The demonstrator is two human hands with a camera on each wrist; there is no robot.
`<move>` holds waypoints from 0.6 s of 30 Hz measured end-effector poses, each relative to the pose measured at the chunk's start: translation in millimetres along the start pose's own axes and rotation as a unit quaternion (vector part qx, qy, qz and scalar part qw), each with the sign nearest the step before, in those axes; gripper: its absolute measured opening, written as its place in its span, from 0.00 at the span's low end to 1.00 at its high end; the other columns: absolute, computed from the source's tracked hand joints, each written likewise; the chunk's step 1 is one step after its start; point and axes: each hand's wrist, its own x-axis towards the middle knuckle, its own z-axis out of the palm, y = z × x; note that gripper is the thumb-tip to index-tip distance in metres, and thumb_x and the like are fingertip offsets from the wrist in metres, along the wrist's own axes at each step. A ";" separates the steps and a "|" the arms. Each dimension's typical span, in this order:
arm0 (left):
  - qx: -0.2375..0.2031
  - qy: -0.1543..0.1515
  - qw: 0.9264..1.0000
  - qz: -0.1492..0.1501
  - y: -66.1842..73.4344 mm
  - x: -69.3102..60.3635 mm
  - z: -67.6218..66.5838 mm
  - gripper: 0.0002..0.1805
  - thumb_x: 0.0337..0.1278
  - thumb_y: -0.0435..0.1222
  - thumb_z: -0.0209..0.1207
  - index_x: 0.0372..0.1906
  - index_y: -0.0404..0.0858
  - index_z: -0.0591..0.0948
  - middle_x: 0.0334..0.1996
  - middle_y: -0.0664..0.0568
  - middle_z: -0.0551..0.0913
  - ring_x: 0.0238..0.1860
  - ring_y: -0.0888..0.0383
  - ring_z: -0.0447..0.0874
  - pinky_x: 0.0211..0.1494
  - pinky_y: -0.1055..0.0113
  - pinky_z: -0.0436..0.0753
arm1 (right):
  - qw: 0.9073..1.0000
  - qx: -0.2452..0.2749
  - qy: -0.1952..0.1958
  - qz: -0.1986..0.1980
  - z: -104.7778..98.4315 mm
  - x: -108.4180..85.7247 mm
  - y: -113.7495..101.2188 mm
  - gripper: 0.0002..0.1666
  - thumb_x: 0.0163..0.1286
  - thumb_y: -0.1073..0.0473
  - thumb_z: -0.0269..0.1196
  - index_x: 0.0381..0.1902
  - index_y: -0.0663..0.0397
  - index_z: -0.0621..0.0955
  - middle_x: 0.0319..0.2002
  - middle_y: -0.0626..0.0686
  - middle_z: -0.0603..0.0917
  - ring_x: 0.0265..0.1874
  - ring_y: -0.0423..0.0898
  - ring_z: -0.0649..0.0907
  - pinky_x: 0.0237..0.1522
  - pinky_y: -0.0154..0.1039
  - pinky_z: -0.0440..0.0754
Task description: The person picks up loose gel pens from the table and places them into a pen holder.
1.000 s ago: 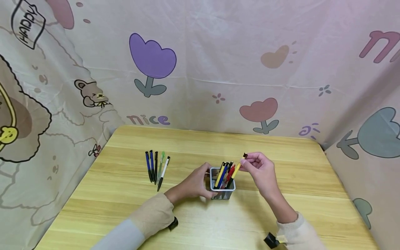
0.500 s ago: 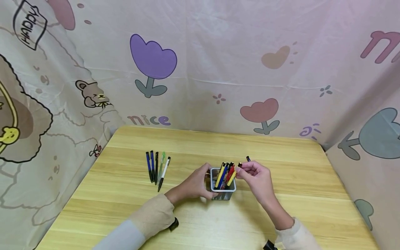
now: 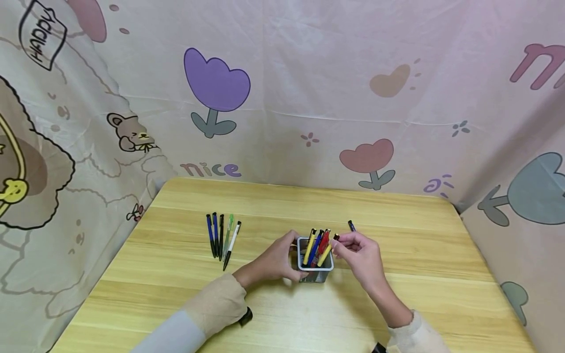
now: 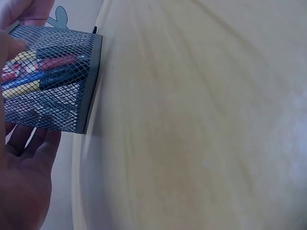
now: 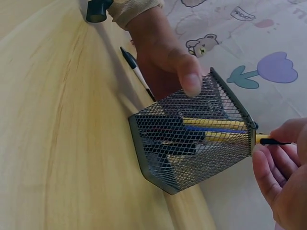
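A pen row (image 3: 221, 238) lies on the table (image 3: 291, 318), left of pens (image 3: 309, 249) in a holder (image 3: 316, 277).

Pen holder (image 5: 211, 165): metal mesh, smooth rim. Pens (image 3: 309, 249): smooth plastic. Desk (image 3: 273, 206): wood-grained, smooth, faintly glossy. Backdrop (image 3: 287, 98): creased cloth, by its look from where I stand.

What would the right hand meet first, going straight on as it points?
Past the yellow pen it pinches, likely the mesh cup; depth is unclear, so a red pen inside could come first.
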 end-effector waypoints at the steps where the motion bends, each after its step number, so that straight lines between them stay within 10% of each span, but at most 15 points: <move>1: -0.001 0.000 1.000 0.000 -0.2 0.1 0.1 0.38 0.42 0.37 0.78 0.58 0.43 0.69 0.51 0.55 0.80 0.52 0.62 0.82 0.60 0.68 0.85 | 1.000 -0.003 -0.002 0.002 0.3 0.0 1.1 0.14 0.62 0.62 0.76 0.39 0.67 0.85 0.31 0.57 0.90 0.27 0.46 0.88 0.34 0.42 0.92; 18: 0.012 0.005 1.000 0.001 -2.2 0.9 0.5 0.39 0.42 0.38 0.79 0.58 0.42 0.69 0.51 0.55 0.81 0.52 0.62 0.83 0.60 0.69 0.84 | 0.998 -0.057 -0.009 -0.013 3.0 1.0 4.1 0.13 0.64 0.59 0.75 0.41 0.62 0.86 0.37 0.58 0.89 0.32 0.39 0.86 0.38 0.29 0.87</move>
